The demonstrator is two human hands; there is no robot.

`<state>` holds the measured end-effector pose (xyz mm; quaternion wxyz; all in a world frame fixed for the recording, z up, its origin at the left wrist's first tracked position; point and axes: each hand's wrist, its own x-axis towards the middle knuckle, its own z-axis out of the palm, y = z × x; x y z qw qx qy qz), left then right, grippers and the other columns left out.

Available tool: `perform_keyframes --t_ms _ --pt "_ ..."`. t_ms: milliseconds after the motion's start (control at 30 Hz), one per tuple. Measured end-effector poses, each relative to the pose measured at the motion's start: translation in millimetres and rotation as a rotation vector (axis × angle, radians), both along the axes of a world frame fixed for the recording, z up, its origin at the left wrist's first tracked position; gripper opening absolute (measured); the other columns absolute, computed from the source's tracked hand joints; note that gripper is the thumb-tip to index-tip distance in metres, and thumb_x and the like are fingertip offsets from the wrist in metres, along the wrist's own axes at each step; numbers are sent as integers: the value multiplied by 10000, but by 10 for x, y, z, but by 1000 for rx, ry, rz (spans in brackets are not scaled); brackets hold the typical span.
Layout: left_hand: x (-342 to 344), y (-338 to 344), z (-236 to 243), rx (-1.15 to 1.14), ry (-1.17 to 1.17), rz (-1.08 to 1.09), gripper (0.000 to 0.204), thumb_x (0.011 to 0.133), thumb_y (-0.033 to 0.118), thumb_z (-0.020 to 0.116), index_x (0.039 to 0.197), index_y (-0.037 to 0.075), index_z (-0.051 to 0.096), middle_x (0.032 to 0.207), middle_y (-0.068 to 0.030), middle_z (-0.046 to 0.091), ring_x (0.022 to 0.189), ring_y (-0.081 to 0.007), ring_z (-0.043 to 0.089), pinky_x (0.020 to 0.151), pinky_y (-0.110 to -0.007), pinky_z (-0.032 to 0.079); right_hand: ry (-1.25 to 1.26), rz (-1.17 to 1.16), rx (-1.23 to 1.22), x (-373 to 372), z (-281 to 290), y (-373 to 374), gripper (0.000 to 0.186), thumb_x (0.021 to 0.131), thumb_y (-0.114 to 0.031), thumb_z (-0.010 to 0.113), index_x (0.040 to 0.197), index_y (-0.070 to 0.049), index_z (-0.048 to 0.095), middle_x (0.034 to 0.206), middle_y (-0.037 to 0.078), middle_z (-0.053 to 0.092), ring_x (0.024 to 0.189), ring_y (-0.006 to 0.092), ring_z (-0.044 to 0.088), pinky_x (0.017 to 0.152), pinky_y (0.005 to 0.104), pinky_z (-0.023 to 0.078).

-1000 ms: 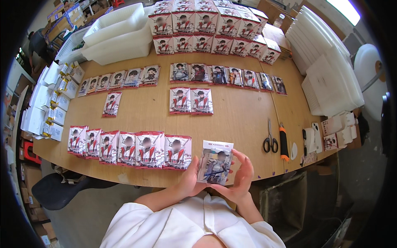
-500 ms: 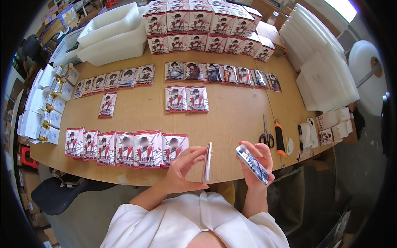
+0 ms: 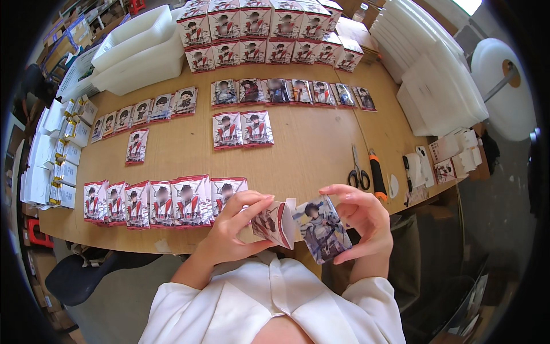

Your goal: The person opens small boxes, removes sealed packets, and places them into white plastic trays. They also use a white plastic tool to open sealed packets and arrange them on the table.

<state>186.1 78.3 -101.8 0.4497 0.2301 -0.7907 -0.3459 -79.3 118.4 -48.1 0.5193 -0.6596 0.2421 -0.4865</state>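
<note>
Between finger and thumb, my left hand (image 3: 234,226) grips a red-and-white printed pack (image 3: 269,223), tilted, with a pale flap at its right side. My right hand (image 3: 369,223) holds an illustrated glossy card (image 3: 321,229) by its edges, just right of the pack. Behind my left hand lies a row of red-edged foil packs (image 3: 160,200) along the table's near side. Two more packs (image 3: 256,127) lie side by side mid-table, and a single pack (image 3: 136,146) lies to their left.
Around the wooden table (image 3: 309,149) are stacked printed boxes (image 3: 255,23), white tubs (image 3: 132,51), stacked lids (image 3: 435,97) and small white boxes (image 3: 51,155). Scissors (image 3: 358,175), an orange-and-black tool (image 3: 376,172) and card rows (image 3: 292,92) lie on it.
The card has come away from the pack and is now apart in my right hand. Both items have turned, the card now facing up and the pack tilted left of it.
</note>
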Motion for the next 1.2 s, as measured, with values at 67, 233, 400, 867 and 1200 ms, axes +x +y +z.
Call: perform_keyframes --t_ms 67,233,400,867,1200 --pt "5 -2 -3 -10 -16 -8 703 590 57 844 1227 -26 559 1164 -128 536 1072 -283 541 887 -371 469 171 -31 -24 10 213 5 803 592 -27 870 1293 -32 479 1352 208 449 1014 199 586 808 304 516" --pt "-26 -11 -13 -41 -58 1 709 584 49 834 1232 -24 556 1183 -127 532 1088 -294 532 924 -393 445 665 86 -134 51 605 5 771 649 -66 809 1321 -33 434 1341 183 462 1052 303 594 802 357 535" --pt "-72 -9 -5 -92 -143 -17 723 587 53 826 1250 -12 546 1196 -124 530 1096 -309 523 945 -413 424 890 241 -111 72 738 -91 805 640 -120 801 1333 -38 400 1314 205 494 957 376 621 771 389 535" --pt "-170 87 -119 -108 -126 109 765 581 96 857 1265 -15 531 1183 -131 518 1088 -301 521 910 -388 448 632 260 -145 -88 434 -215 561 711 -100 773 1223 10 571 1300 205 531 756 233 654 677 281 522" --pt "-216 79 -208 -140 -99 219 782 580 96 852 1276 -18 515 1191 -131 512 1083 -309 519 930 -412 432 491 21 22 31 304 -285 390 875 -249 658 1137 38 624 1028 87 536 765 108 555 617 246 456"
